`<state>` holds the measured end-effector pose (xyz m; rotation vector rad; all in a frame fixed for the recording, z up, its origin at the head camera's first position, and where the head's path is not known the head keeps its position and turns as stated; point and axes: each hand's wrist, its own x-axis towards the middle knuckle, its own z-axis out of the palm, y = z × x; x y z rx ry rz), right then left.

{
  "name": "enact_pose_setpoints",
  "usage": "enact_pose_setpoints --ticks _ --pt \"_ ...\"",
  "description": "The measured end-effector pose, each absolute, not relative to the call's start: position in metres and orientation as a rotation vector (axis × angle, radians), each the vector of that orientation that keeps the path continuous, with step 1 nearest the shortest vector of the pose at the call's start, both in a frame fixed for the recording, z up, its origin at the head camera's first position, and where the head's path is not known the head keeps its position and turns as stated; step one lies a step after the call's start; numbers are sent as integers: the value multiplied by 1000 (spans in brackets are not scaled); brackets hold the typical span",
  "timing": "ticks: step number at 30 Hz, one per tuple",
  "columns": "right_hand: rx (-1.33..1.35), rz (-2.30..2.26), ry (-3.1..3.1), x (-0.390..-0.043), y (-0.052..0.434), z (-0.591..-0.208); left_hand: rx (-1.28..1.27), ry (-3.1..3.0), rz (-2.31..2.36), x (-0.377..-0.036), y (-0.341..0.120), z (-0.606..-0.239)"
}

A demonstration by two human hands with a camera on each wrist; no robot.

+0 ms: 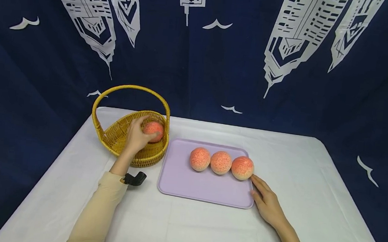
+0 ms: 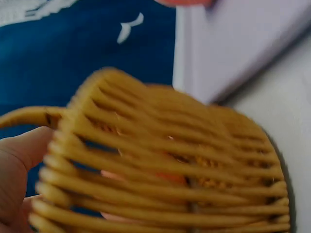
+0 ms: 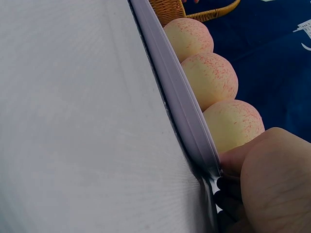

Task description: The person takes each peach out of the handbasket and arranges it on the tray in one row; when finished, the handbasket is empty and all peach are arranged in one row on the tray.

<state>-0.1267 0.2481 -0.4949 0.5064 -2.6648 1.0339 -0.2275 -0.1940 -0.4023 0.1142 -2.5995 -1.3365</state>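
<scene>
Head view shows the left hand reaching over the near rim of the round yellow wicker basket with an arched handle, fingers curled round a pink-and-cream round peach that sits inside the basket; I judge the wrap of the fingers is what keeps the smooth ball from rolling. Through the woven wall in the left wrist view a patch of orange shows, so the fruit lies low in the basket

Just right of the basket lies the flat lilac plastic tray on the white-clothed desk. Three more peaches stand on it in a row, each touching the next, near the far edge

The right hand lies with fingers nearly straight against the tray's right edge, holding nothing; it seems to steady the tray. Its fingertips come close to the rightmost peach, though whether they touch is unclear
</scene>
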Motion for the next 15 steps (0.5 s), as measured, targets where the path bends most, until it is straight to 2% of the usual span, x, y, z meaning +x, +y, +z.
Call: enact_pose_setpoints --ticks 6,15 --pt "496 1041 -2692 -127 247 -494 188 -2728 -1290 -245 -202 -415" --pt "488 1034 -2697 -127 248 -495 231 -2768 -1322 -254 -203 -424"
